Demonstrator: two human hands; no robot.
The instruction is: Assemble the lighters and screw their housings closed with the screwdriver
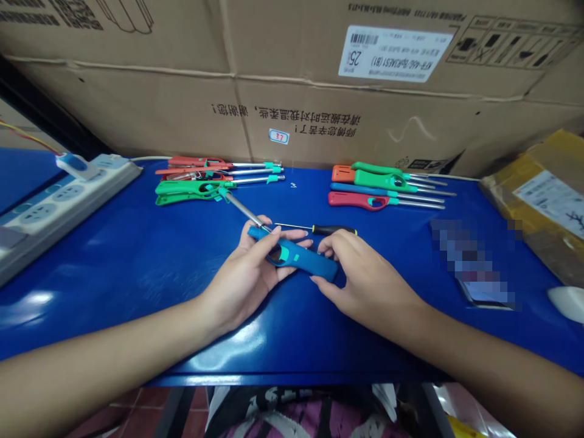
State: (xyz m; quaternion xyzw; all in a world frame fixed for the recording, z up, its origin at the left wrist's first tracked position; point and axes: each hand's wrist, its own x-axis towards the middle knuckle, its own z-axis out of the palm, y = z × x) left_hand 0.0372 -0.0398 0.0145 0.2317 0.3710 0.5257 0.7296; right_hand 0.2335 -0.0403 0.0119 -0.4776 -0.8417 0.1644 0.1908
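A blue long-necked gas lighter (312, 260) with a green trigger lies slantwise across my left hand (255, 258). The left thumb presses on it near the neck, and the other fingers support it from below. Its metal tube points up and left and carries a green piece at the tip. At the handle's butt end is my right hand (353, 267), thumb and fingers curled around that end. Just beyond my hands lies a screwdriver (333, 230) with a black and yellow handle.
Red and green lighters (196, 185) lie at the back left, and more lighters (365, 199) at the back right. A large cardboard box (292, 91) stands behind. A power strip (68, 198) is at left; a phone (483, 292) and taped box (538, 201) are at right.
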